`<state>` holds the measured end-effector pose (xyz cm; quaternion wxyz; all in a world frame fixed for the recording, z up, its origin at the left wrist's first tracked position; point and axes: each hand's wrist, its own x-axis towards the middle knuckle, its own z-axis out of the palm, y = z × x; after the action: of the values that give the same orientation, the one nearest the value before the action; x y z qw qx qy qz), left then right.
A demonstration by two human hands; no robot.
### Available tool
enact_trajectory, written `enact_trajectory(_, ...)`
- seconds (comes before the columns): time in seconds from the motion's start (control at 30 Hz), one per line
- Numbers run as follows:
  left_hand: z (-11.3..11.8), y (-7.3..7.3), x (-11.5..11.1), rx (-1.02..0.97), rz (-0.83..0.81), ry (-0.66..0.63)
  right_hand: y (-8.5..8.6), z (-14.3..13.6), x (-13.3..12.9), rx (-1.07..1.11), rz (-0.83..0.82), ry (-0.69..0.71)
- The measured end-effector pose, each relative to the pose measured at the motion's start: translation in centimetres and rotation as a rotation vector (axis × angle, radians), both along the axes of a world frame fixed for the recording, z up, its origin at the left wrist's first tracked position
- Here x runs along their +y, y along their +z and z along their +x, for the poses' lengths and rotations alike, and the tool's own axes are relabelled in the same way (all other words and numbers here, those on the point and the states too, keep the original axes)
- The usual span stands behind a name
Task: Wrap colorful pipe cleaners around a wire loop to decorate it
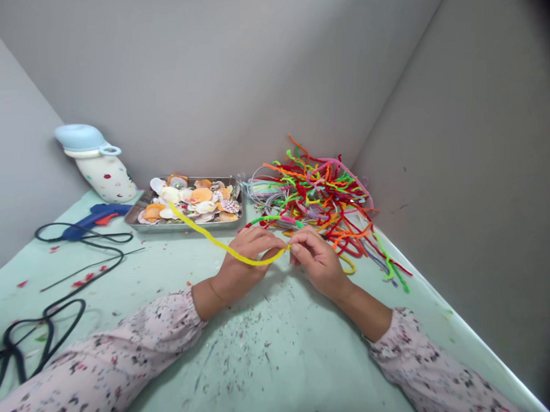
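Note:
A fuzzy yellow pipe cleaner (pixel 222 247) runs from over the shells down to my fingertips, bowing low in front of my left hand. My left hand (pixel 247 258) is closed, with its fingertips near the pipe cleaner's lower end. My right hand (pixel 319 258) pinches that same end between thumb and forefinger, close to my left fingertips. Just behind both hands curves a strip wrapped in green, red and pink (pixel 275 218); my fingers partly hide it, and I cannot tell whether they grip it.
A metal tray (pixel 185 226) of seashells (pixel 202 196) stands at the back. Right of it lies a tangled heap of colourful pipe cleaners (pixel 328 192). To the left are a blue glue gun (pixel 92 219), its black cord (pixel 117 259) and a leaning white bottle (pixel 105 173). Grey walls enclose the table.

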<state>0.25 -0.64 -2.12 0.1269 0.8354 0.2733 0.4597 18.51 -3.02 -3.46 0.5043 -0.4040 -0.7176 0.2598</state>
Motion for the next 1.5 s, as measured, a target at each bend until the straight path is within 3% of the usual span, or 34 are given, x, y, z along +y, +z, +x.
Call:
enact_trajectory(0.13, -0.4, 0.5, 0.0, -0.097, -0.262, -0.096, 0.1, 0.3, 0.0, -0.076, 0.087, -0.01)
enact_trajectory(0.3, -0.4, 0.3, 0.6, -0.224, -0.692, -0.103, 0.2, 0.3, -0.1, -0.196, 0.148, 0.032)
enact_trajectory(0.73, -0.3, -0.6, 1.9, -0.099, -0.926, -0.188, 0.2, 0.2, -0.1, -0.239, 0.168, 0.042)
enact_trajectory(1.1, -0.6, 0.3, 1.5, -0.028, -0.855, -0.198, 0.2, 0.3, -0.1, -0.246, 0.172, 0.045)
enact_trajectory(1.5, -0.5, 0.6, 1.0, 0.068, -0.625, -0.168, 0.0, 0.3, 0.0, -0.236, 0.137, 0.035)
